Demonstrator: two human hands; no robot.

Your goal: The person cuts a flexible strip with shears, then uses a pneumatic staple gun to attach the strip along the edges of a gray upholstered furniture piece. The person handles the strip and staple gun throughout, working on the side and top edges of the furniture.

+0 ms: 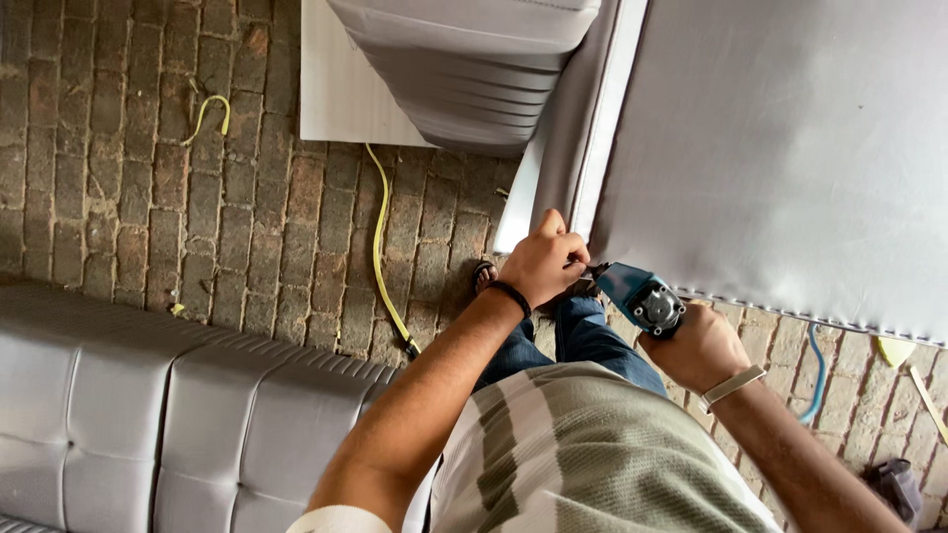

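My right hand (697,345) grips a teal staple gun (637,296) whose nose points at the lower edge of a large grey upholstered panel (790,148). My left hand (544,259) is closed, pinching the grey fabric at the panel's corner, right beside the gun's nose. A row of small staples runs along the panel's bottom edge. I wear a black band on the left wrist and a pale strap on the right.
A grey tufted sofa back (148,405) lies at lower left. A padded grey piece on a white board (464,59) stands at top centre. A yellow hose (380,247) and a blue hose (816,380) cross the brick floor (148,178).
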